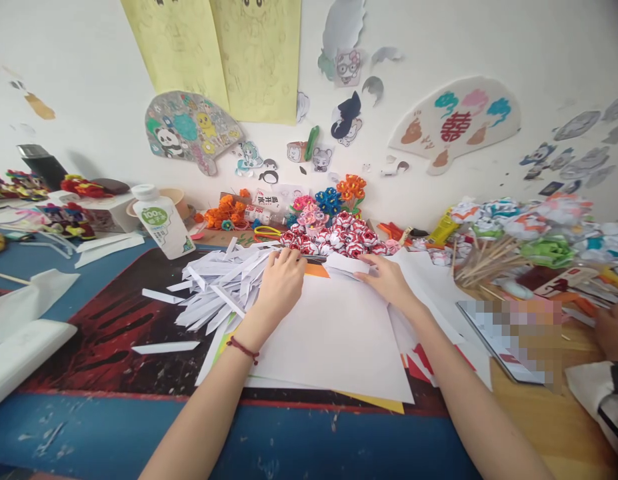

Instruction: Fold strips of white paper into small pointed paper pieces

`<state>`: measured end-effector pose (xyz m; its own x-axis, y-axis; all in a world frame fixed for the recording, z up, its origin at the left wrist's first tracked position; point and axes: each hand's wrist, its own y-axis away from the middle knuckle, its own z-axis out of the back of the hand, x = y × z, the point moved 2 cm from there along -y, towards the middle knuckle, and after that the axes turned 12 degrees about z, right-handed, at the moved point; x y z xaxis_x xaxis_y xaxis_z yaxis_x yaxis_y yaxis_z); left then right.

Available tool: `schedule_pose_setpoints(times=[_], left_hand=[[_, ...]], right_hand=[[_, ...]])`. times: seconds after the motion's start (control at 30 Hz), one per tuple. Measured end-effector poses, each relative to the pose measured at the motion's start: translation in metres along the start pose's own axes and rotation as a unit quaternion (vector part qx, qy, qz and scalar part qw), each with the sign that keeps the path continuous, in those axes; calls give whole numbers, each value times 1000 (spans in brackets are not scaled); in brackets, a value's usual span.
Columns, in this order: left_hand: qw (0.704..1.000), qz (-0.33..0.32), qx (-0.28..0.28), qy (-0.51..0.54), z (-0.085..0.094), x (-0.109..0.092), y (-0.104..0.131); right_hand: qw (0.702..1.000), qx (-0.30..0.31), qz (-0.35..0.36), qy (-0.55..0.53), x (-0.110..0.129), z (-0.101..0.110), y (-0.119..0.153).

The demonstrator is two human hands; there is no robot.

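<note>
My left hand [280, 283] rests with curled fingers on the far edge of a large white paper sheet [333, 340], next to a heap of cut white paper strips [219, 287]. My right hand [387, 277] lies on the sheet's far right corner, its fingers pressing a folded white piece [346, 263] there. A red cord bracelet circles my left wrist. An orange sheet [316, 270] peeks out between the two hands. Coloured sheets lie under the white one.
A white bottle [162, 220] stands at the left. Paper flowers [333, 233] are piled by the wall. Wooden sticks [481, 263] and crumpled paper balls lie at the right. Another person's hand [613, 330] and sleeve show at the right edge. A white box [23, 357] sits at the left.
</note>
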<state>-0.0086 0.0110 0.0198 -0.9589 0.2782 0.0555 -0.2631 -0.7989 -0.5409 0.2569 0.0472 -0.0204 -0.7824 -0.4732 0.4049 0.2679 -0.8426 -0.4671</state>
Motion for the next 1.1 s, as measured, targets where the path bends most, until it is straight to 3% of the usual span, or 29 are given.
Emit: schedule_pose_setpoints(times=[0.2,0.97,1.1], left_hand=[[1000,20,-12,10,2,1,0],[1000,-12,-5,1,0,-4,3],[1000,-12,6,28,1,-6,3]], right_hand=[[997,-14,-21,-70,-3,0,-1],[987,-87,-66,-115,0,9,-2],[971,-106,-71,-202,13,11,-4]])
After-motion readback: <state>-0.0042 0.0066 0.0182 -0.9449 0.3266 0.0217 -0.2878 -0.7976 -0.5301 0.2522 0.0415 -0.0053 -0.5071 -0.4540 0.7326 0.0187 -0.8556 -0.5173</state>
